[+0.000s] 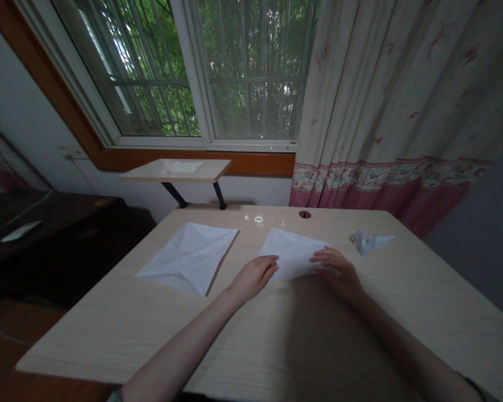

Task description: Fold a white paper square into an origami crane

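A folded white paper sheet point(292, 252) lies on the light wooden table point(276, 335) in front of me. My left hand point(254, 275) rests at its near left edge, fingers curled and pressing the paper down. My right hand point(337, 269) lies on the sheet's near right corner, fingers bent over the fold. A second white sheet point(188, 257), creased and unfolded flat, sits to the left, apart from both hands. A small folded paper figure point(369, 242) lies to the right of my right hand.
A small raised shelf point(176, 170) on black brackets stands at the table's back edge under the window. A cable hole point(304, 214) is in the tabletop. A pink-hemmed curtain point(402, 111) hangs at right. A dark cabinet point(46, 229) stands at left.
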Tool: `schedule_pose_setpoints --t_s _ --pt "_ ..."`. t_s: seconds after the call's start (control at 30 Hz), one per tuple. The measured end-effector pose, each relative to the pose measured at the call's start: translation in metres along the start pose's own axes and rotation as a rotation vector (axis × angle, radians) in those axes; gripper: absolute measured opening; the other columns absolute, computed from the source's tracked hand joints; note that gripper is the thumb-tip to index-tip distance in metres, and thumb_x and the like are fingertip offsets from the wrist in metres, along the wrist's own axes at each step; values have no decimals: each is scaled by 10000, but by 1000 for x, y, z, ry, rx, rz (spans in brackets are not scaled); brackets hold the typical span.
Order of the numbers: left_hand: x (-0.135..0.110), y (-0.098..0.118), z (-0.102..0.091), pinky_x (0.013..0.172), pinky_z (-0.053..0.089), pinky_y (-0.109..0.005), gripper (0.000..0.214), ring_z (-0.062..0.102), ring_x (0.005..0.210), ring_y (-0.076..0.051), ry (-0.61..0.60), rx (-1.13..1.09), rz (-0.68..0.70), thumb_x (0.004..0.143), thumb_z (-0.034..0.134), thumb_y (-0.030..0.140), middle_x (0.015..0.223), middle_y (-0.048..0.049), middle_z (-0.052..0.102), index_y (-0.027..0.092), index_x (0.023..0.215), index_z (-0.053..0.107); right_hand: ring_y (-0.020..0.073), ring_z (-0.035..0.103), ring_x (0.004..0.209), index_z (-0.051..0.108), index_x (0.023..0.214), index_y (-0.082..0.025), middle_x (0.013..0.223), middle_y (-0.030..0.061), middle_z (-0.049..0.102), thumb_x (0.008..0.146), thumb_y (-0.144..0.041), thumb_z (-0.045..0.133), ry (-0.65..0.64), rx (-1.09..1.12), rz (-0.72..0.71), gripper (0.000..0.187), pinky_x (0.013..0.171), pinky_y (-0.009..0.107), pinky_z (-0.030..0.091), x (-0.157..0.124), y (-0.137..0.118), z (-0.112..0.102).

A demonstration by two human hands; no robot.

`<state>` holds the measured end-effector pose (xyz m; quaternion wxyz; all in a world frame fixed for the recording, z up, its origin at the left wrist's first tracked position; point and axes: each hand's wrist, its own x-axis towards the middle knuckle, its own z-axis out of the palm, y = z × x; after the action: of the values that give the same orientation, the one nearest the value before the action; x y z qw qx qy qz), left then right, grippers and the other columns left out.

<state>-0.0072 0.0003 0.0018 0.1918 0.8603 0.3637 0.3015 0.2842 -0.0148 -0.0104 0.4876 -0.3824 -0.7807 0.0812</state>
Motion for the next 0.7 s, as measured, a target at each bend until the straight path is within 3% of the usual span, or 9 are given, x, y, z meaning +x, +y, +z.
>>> schedule_pose_setpoints --t_s 0.17,0.3,0.4,0.57,0.7 --pt "0 -1 -1 964 533 -340 226 680 1080 -203 -18 4 -33 1018 457 326 1240 -81 684 188 972 629 284 704 912 619 667 -272 876 59 752 866 -558 632 42 -51 103 348 952 550 521 2 2 2" --pt "0 1 -4 1010 502 -365 195 674 1077 -204 -32 116 8 1015 464 295 1169 -62 711 194 972 625 272 691 873 578 676 -272 858 61 734 918 -528 560 59 -92 128 353 940 531 522 2 4 2" --pt "2 4 -8 1049 462 -391 177 663 1068 -209 -72 194 39 1012 467 272 1126 -50 719 196 976 624 276 679 893 583 742 -267 863 74 718 931 -512 539 81 -135 145 313 887 499 543 1 7 3" --pt "1 8 -10 980 501 -371 215 651 1084 -223 -96 201 8 998 492 288 1139 -69 706 189 1162 592 294 657 973 618 923 -245 981 105 697 926 -536 533 97 -174 154 303 882 492 537 -2 9 7" --pt "-1 10 -11 998 498 -381 255 656 1107 -231 -102 192 1 984 515 285 1196 -67 696 197 1216 571 321 597 1123 563 1209 -210 1185 155 635 893 -554 582 80 -195 146 467 974 530 486 -4 8 9"
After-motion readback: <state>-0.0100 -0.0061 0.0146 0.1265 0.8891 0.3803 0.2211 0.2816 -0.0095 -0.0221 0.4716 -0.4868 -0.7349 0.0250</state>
